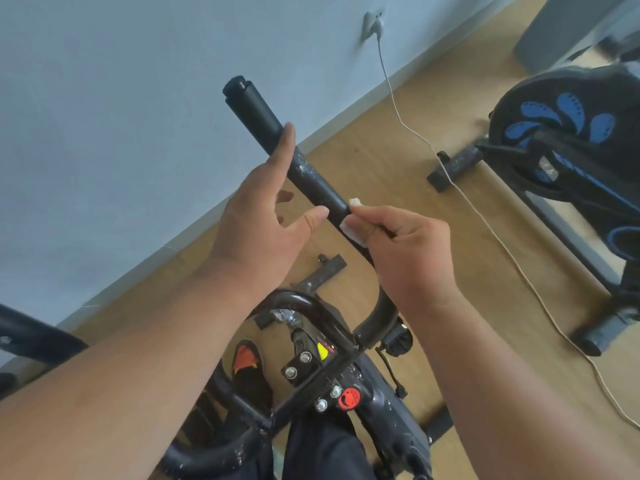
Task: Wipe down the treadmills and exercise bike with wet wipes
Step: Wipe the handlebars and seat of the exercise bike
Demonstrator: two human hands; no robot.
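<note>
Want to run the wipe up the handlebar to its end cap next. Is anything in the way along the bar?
Yes: the left hand rests open against the handlebar just above the wet wipe, which the right hand pinches against the bar. The left forefinger lies along the bar's scuffed stretch. Beyond it the grip looks clear up to the end cap.

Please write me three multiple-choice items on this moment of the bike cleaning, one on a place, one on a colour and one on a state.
1. Where is the wet wipe?
A. On the floor
B. Pressed to the handlebar in the right hand
C. Draped over the other bike's flywheel

2. What colour is the round knob on the frame below the handlebar?
A. Red
B. Green
C. White

3. How is the left hand?
A. Clenched in a fist
B. Holding a spray bottle
C. Open, fingers straight beside the bar

Answers:
1 B: the right hand pinches the wipe against the handlebar.
2 A: the knob is red.
3 C: its fingers lie straight along the bar, holding nothing.
</note>
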